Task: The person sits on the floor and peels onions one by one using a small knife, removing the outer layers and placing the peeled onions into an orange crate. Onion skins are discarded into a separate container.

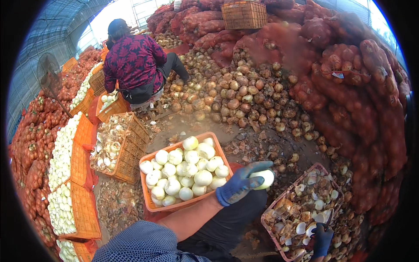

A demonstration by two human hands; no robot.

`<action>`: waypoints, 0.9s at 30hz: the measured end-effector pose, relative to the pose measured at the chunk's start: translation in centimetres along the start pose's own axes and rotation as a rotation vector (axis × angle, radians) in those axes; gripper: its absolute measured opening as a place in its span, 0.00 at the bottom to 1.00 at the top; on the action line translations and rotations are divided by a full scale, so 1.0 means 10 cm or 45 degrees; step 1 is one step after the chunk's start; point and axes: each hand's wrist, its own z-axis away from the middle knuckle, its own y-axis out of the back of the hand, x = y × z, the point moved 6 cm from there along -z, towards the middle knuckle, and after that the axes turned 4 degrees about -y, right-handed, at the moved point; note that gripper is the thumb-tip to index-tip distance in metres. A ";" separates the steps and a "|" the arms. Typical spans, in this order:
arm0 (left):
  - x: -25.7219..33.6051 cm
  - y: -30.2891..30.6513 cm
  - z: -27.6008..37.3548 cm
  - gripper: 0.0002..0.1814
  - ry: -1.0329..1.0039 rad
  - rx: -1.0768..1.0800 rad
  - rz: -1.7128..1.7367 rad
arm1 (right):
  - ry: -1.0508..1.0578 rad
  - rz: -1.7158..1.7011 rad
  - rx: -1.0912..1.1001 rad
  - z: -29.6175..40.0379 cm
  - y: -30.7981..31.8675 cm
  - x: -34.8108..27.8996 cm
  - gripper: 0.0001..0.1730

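Observation:
My left hand, in a blue work glove, holds a peeled white onion between thumb and fingers, just right of an orange plastic crate heaped with peeled onions. At the lower right, my right hand, also gloved in blue, grips a knife with its blade pointing up. That hand is over a pink plastic crate of onion skins and cut pieces.
Unpeeled onions lie heaped ahead. Red mesh sacks rise on the right. A crate of peelings and orange crates of peeled onions stand left. A person in a patterned top squats ahead, near a fan.

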 end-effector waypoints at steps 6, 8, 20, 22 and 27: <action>0.72 1.83 0.67 0.35 -0.045 0.649 -1.272 | -0.063 0.187 -0.009 0.01 0.00 0.19 0.18; 0.92 2.58 1.06 0.35 -0.046 0.932 -1.110 | -0.100 0.191 -0.091 -0.10 -0.14 0.27 0.18; 0.50 3.66 1.62 0.33 0.415 1.310 -1.520 | 0.040 0.372 -0.114 -0.04 -0.28 -0.06 0.19; 0.56 3.68 1.70 0.28 0.381 1.303 -1.538 | 0.031 0.408 -0.091 -0.01 -0.27 -0.12 0.18; 0.70 3.40 1.63 0.22 0.196 1.366 -1.656 | 0.015 0.454 -0.127 0.09 -0.28 -0.20 0.15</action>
